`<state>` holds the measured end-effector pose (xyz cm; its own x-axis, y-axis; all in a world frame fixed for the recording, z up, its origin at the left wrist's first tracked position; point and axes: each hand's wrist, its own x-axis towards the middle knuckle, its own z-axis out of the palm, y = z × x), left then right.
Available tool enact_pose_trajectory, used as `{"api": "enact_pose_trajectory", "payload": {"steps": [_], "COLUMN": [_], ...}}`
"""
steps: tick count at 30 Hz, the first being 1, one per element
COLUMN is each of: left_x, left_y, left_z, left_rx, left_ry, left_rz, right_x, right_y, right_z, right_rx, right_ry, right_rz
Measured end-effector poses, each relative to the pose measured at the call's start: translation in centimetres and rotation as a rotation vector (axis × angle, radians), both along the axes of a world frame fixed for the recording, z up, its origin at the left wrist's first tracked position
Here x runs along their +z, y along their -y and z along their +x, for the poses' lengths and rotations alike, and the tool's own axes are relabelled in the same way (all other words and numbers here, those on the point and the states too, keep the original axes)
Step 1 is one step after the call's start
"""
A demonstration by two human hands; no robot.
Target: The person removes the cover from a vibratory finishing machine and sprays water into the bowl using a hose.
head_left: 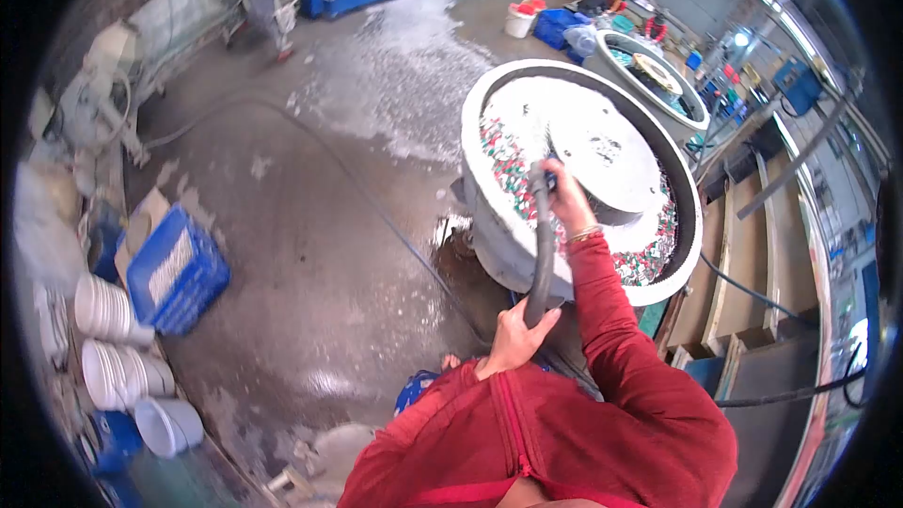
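Observation:
A dark hose (pixel 543 254) runs up from my body over the rim of a large round tub (pixel 480 179). My right hand (pixel 567 196) is wrapped round the hose's upper end, above the tub. Lower down, my left hand (pixel 515 334) grips the same hose near the tub's front edge. Red, green and white small pieces (pixel 503 155) lie in the tub's channel, partly under white foam. A pale round centre piece (pixel 607 146) rises in the middle of the tub. Spray seems to leave the hose's tip, though it is blurred.
Behind stands a second round tub (pixel 696 113). A blue crate (pixel 179 273), stacked white buckets (pixel 108 306) and a grey bucket (pixel 169 425) are at the left. A cable (pixel 353 174) crosses the wet floor. Wooden troughs (pixel 743 245) stand at the right. People work far back.

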<state>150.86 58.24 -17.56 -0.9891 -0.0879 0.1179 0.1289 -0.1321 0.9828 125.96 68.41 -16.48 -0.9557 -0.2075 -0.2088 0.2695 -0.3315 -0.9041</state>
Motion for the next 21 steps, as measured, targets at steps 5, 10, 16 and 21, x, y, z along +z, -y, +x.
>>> {"api": "enact_pose_trajectory", "payload": {"steps": [5, 10, 16, 21], "left_x": [-0.4, -0.2, 0.1, -0.8], "left_y": [0.3, 2.0, 9.0, 14.4], "left_z": [-1.5, -4.5, -9.5, -12.8], "left_rx": [-0.069, -0.158, -0.298, -0.393], "left_ry": [0.203, 0.209, 0.265, 0.274], "left_rz": [0.152, 0.128, 0.029, 0.058], "right_x": [-3.0, -2.4, -4.7, -5.3], "right_y": [0.4, 0.9, 4.0, 8.2], "right_z": [-0.9, -3.5, -6.0, -8.8], "right_rx": [-0.080, -0.137, -0.329, -0.323], "right_ry": [0.129, 0.139, 0.129, 0.185], "right_rz": [-0.035, -0.096, -0.173, -0.199]}}
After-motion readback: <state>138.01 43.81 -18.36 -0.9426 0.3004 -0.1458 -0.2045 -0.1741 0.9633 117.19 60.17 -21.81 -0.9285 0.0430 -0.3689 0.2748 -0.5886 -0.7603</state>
